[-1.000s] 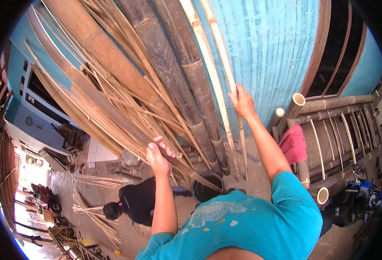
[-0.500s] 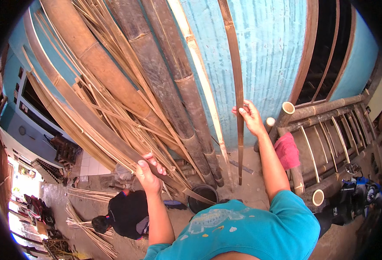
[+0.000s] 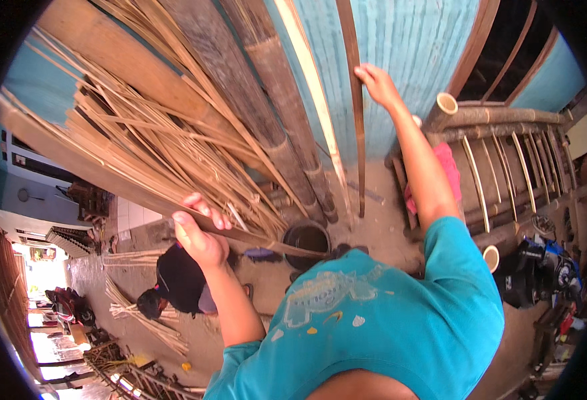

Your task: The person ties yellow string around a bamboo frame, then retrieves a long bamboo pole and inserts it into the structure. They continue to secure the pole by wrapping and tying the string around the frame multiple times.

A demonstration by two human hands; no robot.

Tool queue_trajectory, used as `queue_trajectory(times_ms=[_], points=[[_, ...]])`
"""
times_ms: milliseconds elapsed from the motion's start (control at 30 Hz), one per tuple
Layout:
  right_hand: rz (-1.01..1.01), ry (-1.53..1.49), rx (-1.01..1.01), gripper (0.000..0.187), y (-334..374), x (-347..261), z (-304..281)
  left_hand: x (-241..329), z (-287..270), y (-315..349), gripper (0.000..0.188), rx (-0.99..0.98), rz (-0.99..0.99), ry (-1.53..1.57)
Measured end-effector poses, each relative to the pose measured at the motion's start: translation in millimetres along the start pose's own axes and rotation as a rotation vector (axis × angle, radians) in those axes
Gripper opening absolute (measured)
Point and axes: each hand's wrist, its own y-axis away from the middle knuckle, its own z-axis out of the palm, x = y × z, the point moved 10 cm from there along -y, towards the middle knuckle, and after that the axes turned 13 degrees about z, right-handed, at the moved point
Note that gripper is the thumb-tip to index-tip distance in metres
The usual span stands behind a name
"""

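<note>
My left hand is closed round a long split bamboo strip. This strip slants from the far left down to beside a dark bucket near my body. At the blue wall, my right hand pinches the edge of a narrow dark bamboo strip, thumb and fingers together. That strip stands nearly upright, and its lower end is near the ground. Just left of it leans a pale split bamboo piece. Behind my left hand lies a bundle of thin bamboo strips.
Thick bamboo poles lean on the wall. At right stands a bamboo bench with a red cloth on it, and a motorcycle nearby. A person in black bends at lower left, by bamboo strips on the floor.
My view has tipped downward. My left hand has swung left, lowering its strip toward the left. My right hand has reached farther up along the dark strip.
</note>
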Motion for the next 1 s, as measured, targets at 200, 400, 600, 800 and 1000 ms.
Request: queue_trajectory(times_ms=[200,400,600,800,1000], points=[[0.017,0.027,0.141,0.042,-3,-3,-2,9,6,1,0.051,-0.038,0.021,-0.006],[0.095,-0.045,0.006,0.048,11,14,13,4,2,0,0.041,0.006,0.07,-0.032],[0.045,-0.162,-0.02,0.051,31,16,12,-25,25,-25,0.036,0.006,0.05,-0.02],[0.063,-0.182,-0.02,0.05,54,0,8,-63,62,-44,0.038,-0.047,0.048,0.015],[0.052,-0.173,0.001,0.049,60,0,9,-80,67,-37,0.034,-0.045,0.079,0.037]])
